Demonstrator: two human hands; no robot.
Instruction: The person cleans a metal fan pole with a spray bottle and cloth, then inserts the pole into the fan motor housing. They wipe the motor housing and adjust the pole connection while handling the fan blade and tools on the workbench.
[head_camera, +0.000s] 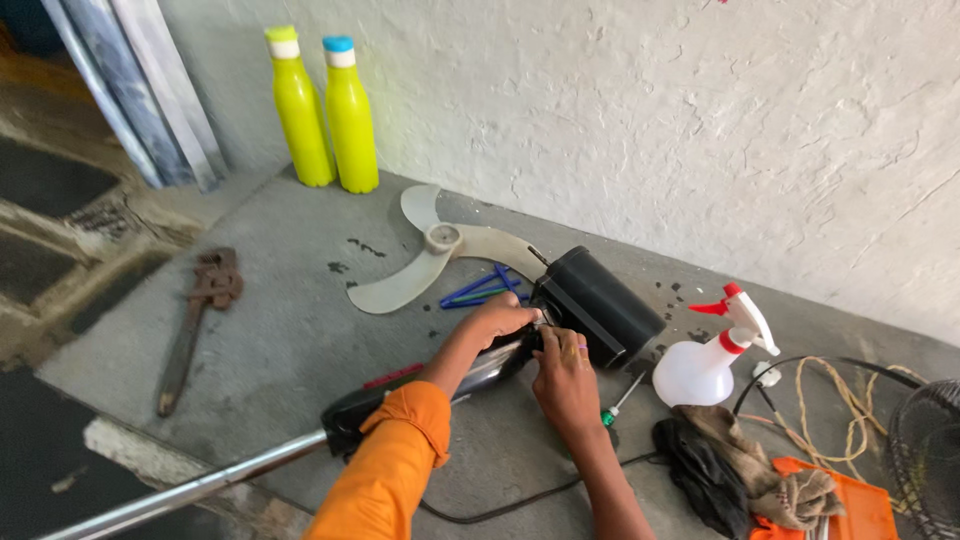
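A black cylindrical fan motor housing (600, 303) lies on the grey concrete ledge, joined to a dark neck and a chrome pole (190, 490) running to the lower left. My left hand (497, 320), orange sleeve pushed up the forearm, rests on the joint where the neck meets the housing. My right hand (565, 372) pinches at the same joint from below with its fingers together; whatever small part it holds is hidden. A cream three-blade fan propeller (440, 250) lies just behind the motor.
Two yellow-green bottles (325, 110) stand against the white wall. A rusty pipe wrench (195, 325) lies left. Blue-handled tools (485, 290), a green-tipped screwdriver (618, 402), a white spray bottle (705, 365), rags (745, 465), cords (830, 400) and a fan grille (925, 450) crowd the right.
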